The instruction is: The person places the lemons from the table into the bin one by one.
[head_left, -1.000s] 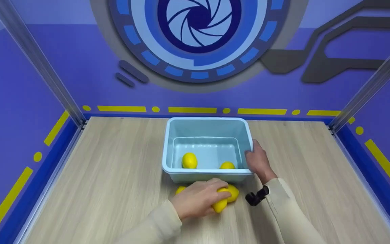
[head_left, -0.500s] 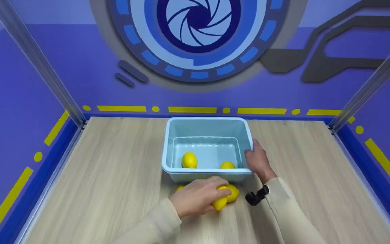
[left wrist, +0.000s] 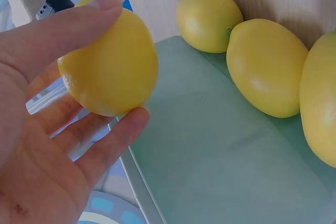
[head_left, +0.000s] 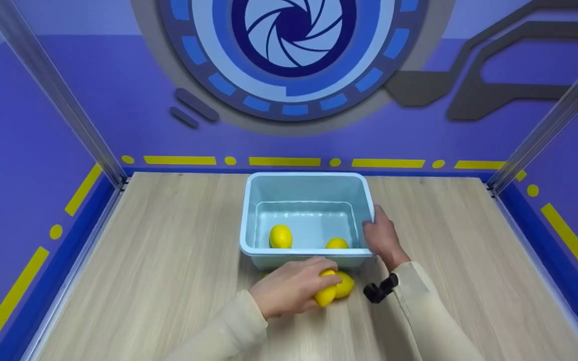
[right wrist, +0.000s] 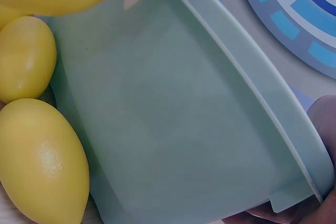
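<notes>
My left hand (head_left: pixel 293 287) holds a yellow lemon (head_left: pixel 325 291) between thumb and fingers, just in front of a light blue plastic bin (head_left: pixel 309 252). In the left wrist view the held lemon (left wrist: pixel 113 64) appears raised near the bin's rim. More lemons lie on the table along the bin's front wall: a small one (left wrist: pixel 207 22), a middle one (left wrist: pixel 268 69) and one cut off by the frame edge (left wrist: pixel 323 103). My right hand (head_left: pixel 383 239) grips the bin's right rim. Inside the bin rest two lemons, one at left (head_left: pixel 280 236) and one at right (head_left: pixel 337 243), partly hidden.
The wood-grain table (head_left: pixel 168 250) spreads to both sides of the bin. A blue-purple panel (head_left: pixel 294 145) stands right behind it, with side panels and metal posts (head_left: pixel 68 100) at left and right. A black wrist device (head_left: pixel 381 289) sits at the right cuff.
My left hand has lifted slightly with the lemon, toward the bin. Its hold is unchanged, and my right hand stays on the rim.
</notes>
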The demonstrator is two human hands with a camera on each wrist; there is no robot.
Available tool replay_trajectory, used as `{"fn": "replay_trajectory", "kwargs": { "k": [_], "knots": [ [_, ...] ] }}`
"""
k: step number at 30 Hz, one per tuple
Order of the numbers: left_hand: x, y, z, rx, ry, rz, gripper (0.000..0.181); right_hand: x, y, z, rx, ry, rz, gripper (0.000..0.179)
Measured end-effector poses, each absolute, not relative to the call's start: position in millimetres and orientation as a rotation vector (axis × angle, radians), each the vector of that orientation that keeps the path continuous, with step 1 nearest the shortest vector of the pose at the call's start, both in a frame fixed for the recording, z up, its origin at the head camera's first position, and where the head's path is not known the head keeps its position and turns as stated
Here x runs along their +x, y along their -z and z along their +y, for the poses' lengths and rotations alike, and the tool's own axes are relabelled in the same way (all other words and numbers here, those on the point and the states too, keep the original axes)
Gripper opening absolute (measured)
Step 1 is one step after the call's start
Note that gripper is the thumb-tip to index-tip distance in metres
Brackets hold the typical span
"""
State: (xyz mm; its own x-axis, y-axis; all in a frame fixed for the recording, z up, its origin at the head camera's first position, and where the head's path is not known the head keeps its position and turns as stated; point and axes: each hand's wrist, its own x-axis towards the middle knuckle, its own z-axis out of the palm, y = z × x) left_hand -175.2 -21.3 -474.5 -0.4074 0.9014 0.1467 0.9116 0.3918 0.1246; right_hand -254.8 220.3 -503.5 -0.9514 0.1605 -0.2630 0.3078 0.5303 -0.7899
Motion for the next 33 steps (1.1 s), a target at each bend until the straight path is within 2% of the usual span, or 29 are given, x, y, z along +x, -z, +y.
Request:
{"fn": "replay_trajectory", "kwargs": {
  "k": [33],
  "knots": [
    [-178.5, 465.1, -22.7, -1.666, 0.281, -2.549, 0.045, -254.6, 502.9, 220.5, 0.401, 1.411, 2.585, 0.052]
  ]
}}
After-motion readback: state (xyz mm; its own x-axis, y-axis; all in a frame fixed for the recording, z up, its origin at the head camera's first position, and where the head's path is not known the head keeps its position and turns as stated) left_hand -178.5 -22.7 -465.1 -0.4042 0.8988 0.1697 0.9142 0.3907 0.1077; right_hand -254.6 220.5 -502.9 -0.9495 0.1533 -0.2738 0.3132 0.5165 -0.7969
